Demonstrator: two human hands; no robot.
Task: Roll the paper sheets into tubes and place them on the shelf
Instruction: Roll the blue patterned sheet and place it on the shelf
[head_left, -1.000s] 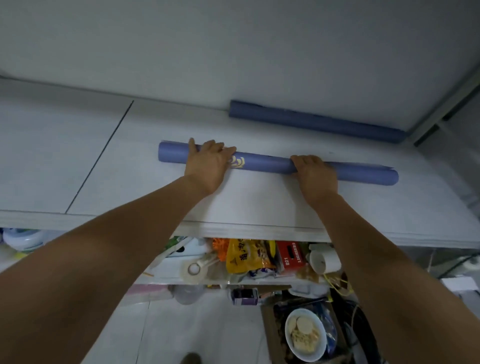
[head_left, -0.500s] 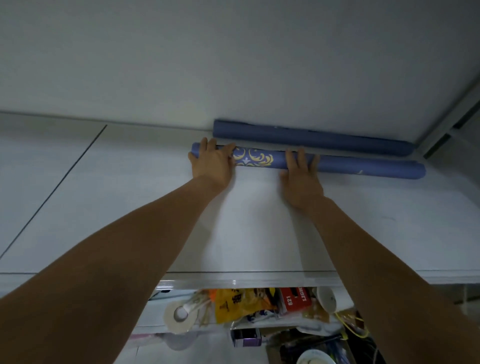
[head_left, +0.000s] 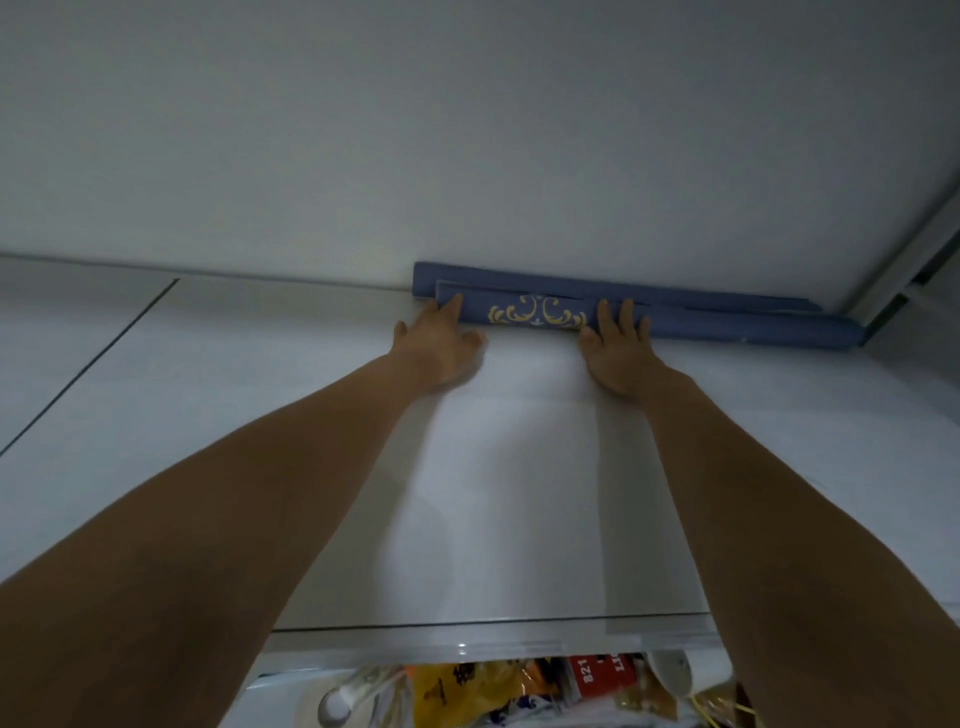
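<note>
Two blue paper tubes lie on the white shelf top along the back wall. The rear tube lies against the wall. The front tube, with a gold ornament on it, lies right against the rear one. My left hand touches the front tube's left end with straight fingers. My right hand rests its straight fingers on the tube just right of the ornament.
A dark seam crosses the shelf top at the left. A metal frame runs up the right corner. Below the shelf's front edge a lower level holds a tape roll, a yellow packet and a red box.
Both hands have pushed the front tube away from me across the shelf until it meets the rear tube at the wall. The view has moved closer to the shelf.
</note>
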